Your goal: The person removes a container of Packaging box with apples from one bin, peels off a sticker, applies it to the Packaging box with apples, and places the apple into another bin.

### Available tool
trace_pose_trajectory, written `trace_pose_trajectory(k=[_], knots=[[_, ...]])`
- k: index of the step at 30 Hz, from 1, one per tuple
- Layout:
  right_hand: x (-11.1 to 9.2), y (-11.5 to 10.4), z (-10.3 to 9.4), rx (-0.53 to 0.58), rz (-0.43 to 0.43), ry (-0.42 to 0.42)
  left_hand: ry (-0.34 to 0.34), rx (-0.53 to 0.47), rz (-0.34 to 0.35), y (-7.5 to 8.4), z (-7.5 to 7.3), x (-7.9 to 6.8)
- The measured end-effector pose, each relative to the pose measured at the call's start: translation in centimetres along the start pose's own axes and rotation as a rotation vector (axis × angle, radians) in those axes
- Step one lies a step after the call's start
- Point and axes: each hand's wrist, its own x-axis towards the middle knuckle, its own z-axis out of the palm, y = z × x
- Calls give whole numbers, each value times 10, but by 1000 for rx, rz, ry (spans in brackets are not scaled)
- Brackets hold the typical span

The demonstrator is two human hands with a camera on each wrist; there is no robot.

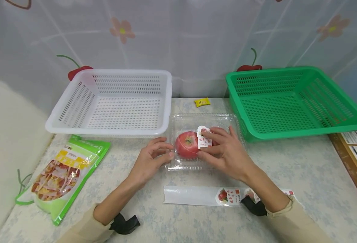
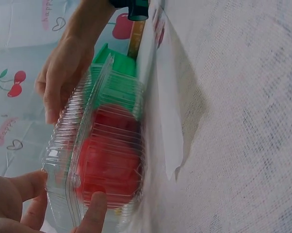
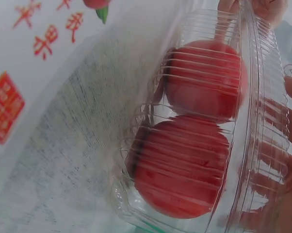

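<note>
A clear plastic clamshell box (image 1: 181, 164) with its lid down holds two red apples (image 1: 187, 144), both seen through its ribbed wall in the right wrist view. A white label (image 1: 204, 143) with an apple picture and red writing lies on the lid. My right hand (image 1: 227, 152) reaches over the lid, its spread fingers and thumb touching the label and partly covering the second apple. At the box's left edge is my left hand (image 1: 151, 157). Its fingertips rest lightly against the lid edge and side, with the fingers loosely bent.
Behind stand a white basket (image 1: 163, 130) at left and a green basket (image 1: 248, 130) at right, with a small yellow packet (image 1: 202, 102) between them. A green snack bag (image 1: 63, 179) lies at left. In front lies a label strip (image 1: 190, 196), partly under my right forearm.
</note>
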Motion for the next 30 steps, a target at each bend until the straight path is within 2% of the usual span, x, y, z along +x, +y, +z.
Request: trace_pose_trajectory(k=[3,8,11,18,22,30], knots=[[0,3,0,30,-3,65,0,-18,-5,0,0,0],[0,7,3,17,-13,241,-7,-34,-8,0,1,0],[-1,8,3,20,-5,269,-12,-34,-9,0,1,0],[-2,8,4,47,-20,244,-8,-29,-12,0,0,0],[-2,7,4,28,-51,201,-9,-29,-9,0,0,1],[-3,4,3,-124,-42,7,-9,-27,-5,-1,-1,1]])
